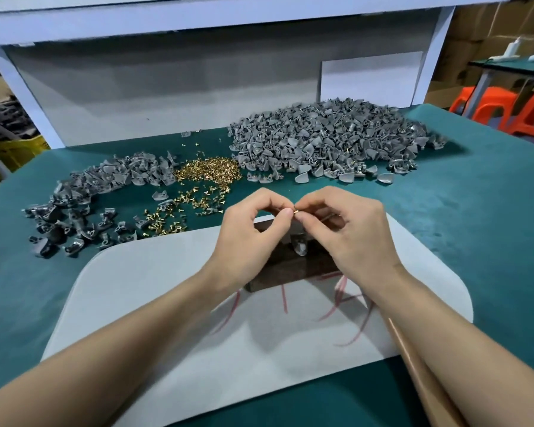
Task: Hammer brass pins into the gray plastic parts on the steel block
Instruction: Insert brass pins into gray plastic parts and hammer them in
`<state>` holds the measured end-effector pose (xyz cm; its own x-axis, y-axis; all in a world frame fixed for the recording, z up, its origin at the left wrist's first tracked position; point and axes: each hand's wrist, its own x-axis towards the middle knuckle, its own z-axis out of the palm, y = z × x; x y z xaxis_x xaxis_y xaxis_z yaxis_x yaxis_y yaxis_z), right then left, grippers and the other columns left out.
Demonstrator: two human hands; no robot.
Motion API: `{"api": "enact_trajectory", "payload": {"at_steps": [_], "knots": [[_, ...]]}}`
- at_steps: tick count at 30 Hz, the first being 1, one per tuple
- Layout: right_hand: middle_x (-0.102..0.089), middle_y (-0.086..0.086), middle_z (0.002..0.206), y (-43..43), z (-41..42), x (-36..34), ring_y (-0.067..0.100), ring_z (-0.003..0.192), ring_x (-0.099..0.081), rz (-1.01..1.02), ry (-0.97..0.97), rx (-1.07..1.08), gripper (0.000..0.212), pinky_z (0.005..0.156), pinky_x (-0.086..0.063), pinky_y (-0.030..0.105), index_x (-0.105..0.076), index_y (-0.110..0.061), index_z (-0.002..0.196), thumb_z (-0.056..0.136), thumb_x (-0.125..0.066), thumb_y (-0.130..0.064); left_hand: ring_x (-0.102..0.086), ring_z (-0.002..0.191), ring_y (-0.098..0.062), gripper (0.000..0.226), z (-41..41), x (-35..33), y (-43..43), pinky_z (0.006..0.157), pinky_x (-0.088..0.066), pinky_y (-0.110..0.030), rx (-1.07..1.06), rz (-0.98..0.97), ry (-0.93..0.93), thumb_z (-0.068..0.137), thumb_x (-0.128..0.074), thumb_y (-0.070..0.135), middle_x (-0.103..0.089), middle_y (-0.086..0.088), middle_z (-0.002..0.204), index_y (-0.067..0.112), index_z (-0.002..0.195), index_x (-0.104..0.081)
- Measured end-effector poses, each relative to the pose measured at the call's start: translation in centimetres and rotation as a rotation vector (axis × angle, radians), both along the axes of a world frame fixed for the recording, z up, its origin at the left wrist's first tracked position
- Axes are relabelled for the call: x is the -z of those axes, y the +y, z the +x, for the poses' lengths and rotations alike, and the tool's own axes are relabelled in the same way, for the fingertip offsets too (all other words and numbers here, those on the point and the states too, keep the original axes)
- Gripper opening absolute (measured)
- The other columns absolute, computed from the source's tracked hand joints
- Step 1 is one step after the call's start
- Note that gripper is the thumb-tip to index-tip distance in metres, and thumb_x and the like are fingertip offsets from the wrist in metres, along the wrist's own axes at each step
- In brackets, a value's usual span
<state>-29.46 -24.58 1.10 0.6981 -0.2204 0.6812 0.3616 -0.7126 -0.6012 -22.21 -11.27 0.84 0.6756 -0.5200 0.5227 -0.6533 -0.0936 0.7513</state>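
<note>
left hand point(247, 238), right hand point(346, 238) | fingers point(285, 214) pinch one short shiny brass pin point(296, 212)

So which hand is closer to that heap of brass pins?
Left. The left hand sits just in front of the heap of brass pins; the right hand is farther off to its right.
</note>
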Motion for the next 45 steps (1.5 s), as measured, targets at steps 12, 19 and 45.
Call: {"api": "enact_trajectory", "payload": {"at_steps": [12,19,45], "knots": [[-0.060,-0.010,0.061,0.0,-0.2,-0.1,0.005,0.058,-0.056,0.164,0.207,-0.021,0.015,0.062,-0.049,0.022,-0.063,-0.016,0.072,0.078,-0.069,-0.004,-0.049,0.089,-0.010,0.024,-2.0,1.7,0.8,0.086,-0.036,-0.031,-0.212,-0.026,-0.043,0.072,-0.053,0.015,-0.050,0.011,0.084,0.030,0.088,-0.043],[-0.067,-0.001,0.065,-0.6,-0.6,-0.6,0.012,0.063,-0.063,0.166,0.299,-0.076,0.015,0.065,-0.050,0.026,-0.063,-0.017,0.071,0.077,-0.068,-0.004,-0.049,0.086,-0.008,0.010,-2.0,2.0,0.3,0.094,-0.033,-0.037,-0.261,0.149,-0.259,0.075,-0.058,0.022,-0.060,0.014,0.080,0.020,0.084,-0.061],[-0.066,0.001,0.078,-0.3,-0.4,-0.6,0.013,0.074,-0.057,-0.057,0.352,0.037,0.012,0.070,-0.041,0.017,-0.067,-0.016,0.071,0.071,-0.072,-0.005,-0.056,0.101,-0.005,0.033,-2.1,1.5,0.5,0.108,-0.025,-0.051,-0.123,0.125,-0.153,0.078,-0.057,0.015,-0.066,0.021,0.092,0.037,0.102,-0.052]]}}
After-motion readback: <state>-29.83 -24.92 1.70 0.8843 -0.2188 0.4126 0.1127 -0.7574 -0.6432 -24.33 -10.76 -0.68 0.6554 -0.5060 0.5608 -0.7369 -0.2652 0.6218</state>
